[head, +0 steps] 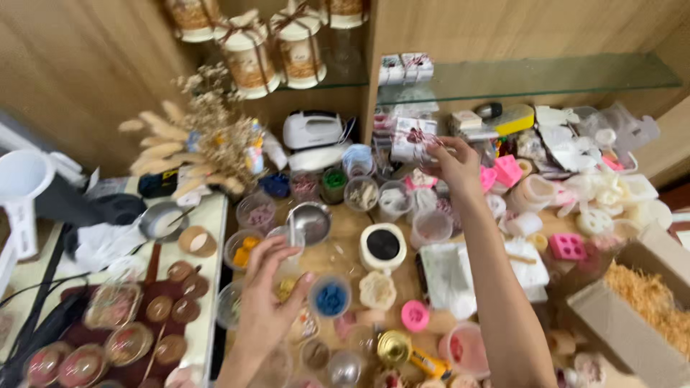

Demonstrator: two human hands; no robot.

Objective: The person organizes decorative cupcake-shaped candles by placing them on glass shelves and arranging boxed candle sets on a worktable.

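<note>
Two hands are working over a crowded wooden table (345, 233), both reaching in from the bottom of the frame.

The left hand (267, 291), lower centre, is curling its fingers round a small clear cup (286, 237) just left of the steel bowl (310, 221). The grip is looking narrow and wrapped on the cup. The cup seems to be standing upright with its mouth up and its long axis vertical, though motion blur is making that soft.

The right hand (454, 167) is stretching to the upper centre. Its fingertips are meeting a clear-wrapped packet with a dark bow (412, 136) below the glass shelf (532, 75). I cannot tell whether it is pinching the packet or only touching it, since that part is blurring. The packet's axis is not readable.

Judging the step: it is looking like a pick from the back row while the cup is being steadied in front. A next move would be calling for a firm pinch and a lift clear of the small cups crowding just below that hand.

Nearby, a cup of blue pieces (330, 298) is sitting right of the left hand. A white round tub with a dark centre (382, 246) is lying between the arms, and a pink mould (568, 246) and a cardboard box of wood wool (643, 305) are sitting at right.
</note>
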